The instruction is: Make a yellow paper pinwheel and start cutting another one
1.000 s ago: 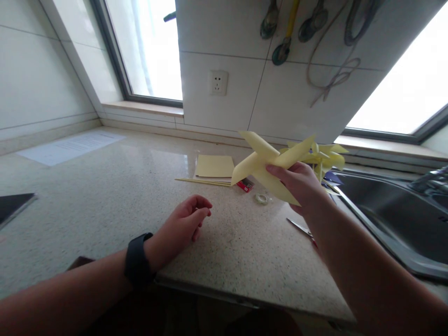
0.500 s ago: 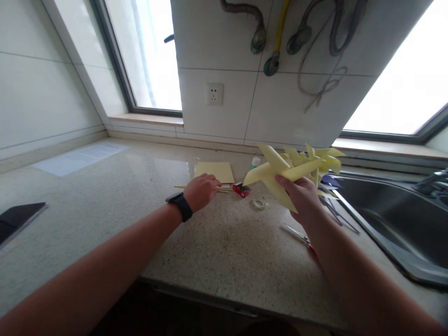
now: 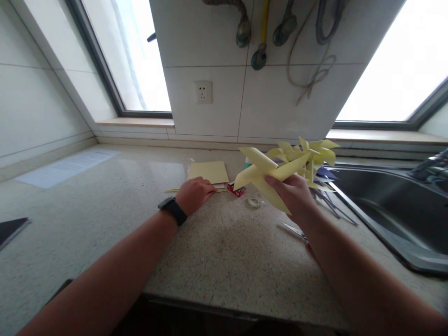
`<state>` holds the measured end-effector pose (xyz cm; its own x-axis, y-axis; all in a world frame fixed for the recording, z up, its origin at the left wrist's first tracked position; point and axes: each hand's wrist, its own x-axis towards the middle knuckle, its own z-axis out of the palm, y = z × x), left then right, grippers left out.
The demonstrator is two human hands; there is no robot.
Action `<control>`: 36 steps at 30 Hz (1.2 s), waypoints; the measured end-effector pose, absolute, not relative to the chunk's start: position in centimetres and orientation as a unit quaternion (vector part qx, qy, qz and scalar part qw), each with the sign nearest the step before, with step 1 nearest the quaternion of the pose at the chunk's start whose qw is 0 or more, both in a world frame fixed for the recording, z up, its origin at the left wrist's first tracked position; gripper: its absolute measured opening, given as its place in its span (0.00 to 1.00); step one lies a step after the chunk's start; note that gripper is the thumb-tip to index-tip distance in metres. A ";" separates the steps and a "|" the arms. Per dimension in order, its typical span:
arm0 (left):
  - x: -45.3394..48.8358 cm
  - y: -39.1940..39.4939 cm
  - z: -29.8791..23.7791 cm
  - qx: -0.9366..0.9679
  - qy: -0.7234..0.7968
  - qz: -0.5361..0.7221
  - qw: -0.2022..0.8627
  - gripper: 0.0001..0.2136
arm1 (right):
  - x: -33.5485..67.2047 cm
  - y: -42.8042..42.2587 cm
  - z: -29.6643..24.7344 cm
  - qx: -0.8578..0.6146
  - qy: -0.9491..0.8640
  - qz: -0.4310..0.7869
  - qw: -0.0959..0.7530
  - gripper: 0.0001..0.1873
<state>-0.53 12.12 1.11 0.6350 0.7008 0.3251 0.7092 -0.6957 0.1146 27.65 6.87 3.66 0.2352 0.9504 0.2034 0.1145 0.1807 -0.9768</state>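
Our left grip, nearer us a second ago, is reaching the sticks, though we cannot tell if it's pinching; our right grip is holding a folded yellow pinwheel, still stickless, above the worktop.

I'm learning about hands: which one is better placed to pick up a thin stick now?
Probably the left hand: it is down over the thin sticks. The right hand is farther off and holds a yellow paper pinwheel.

A socket sits on the tiled wall, a steel sink at right.
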 end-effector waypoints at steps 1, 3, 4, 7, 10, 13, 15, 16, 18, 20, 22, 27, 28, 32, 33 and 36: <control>-0.7 12.1 1.1 -0.905 -0.388 -0.174 0.007 0.12 | 27.6 6.9 3.7 -0.530 -0.505 0.359 0.579 0.20; -1.0 12.2 1.2 -0.907 -0.383 -0.175 -0.003 0.12 | 27.6 6.8 3.7 -0.532 -0.508 0.357 0.576 0.20; -1.2 12.3 1.3 -0.907 -0.381 -0.176 -0.008 0.12 | 27.6 6.8 3.7 -0.532 -0.509 0.356 0.575 0.20; -1.9 12.6 1.3 -0.906 -0.381 -0.182 -0.016 0.11 | 27.7 6.8 3.7 -0.533 -0.510 0.355 0.575 0.21; -2.4 12.9 1.1 -0.905 -0.383 -0.184 -0.017 0.10 | 27.7 6.8 3.7 -0.532 -0.509 0.359 0.574 0.21; -2.6 13.1 0.7 -0.903 -0.388 -0.184 -0.012 0.08 | 27.6 6.7 3.6 -0.530 -0.507 0.367 0.572 0.20; -2.6 13.1 0.6 -0.900 -0.393 -0.187 -0.012 0.09 | 27.6 6.7 3.6 -0.528 -0.504 0.373 0.573 0.20; -2.5 13.1 0.6 -0.898 -0.395 -0.191 -0.014 0.09 | 27.6 6.7 3.6 -0.527 -0.503 0.375 0.573 0.20; -2.4 12.8 0.8 -0.894 -0.398 -0.202 -0.023 0.08 | 27.5 6.7 3.6 -0.526 -0.499 0.380 0.573 0.19; -2.1 12.3 1.2 -0.888 -0.400 -0.222 -0.040 0.05 | 27.5 6.7 3.6 -0.527 -0.497 0.384 0.572 0.19; -1.8 11.5 1.8 -0.880 -0.399 -0.250 -0.062 0.05 | 27.4 6.7 3.7 -0.526 -0.496 0.385 0.573 0.18; -1.1 9.3 3.2 -0.848 -0.390 -0.333 -0.132 0.07 | 27.3 6.6 4.1 -0.523 -0.499 0.385 0.574 0.18; -0.9 8.9 3.5 -0.841 -0.389 -0.347 -0.142 0.09 | 27.3 6.6 4.1 -0.522 -0.500 0.386 0.574 0.18; -0.2 7.6 4.5 -0.827 -0.375 -0.385 -0.166 0.07 | 27.0 6.4 4.1 -0.517 -0.505 0.392 0.570 0.20; 0.0 7.2 4.7 -0.828 -0.368 -0.387 -0.173 0.06 | 26.8 6.3 4.0 -0.515 -0.507 0.394 0.568 0.20; 0.8 6.3 5.0 -0.824 -0.342 -0.397 -0.215 0.05 | 26.3 5.9 3.7 -0.509 -0.513 0.402 0.563 0.19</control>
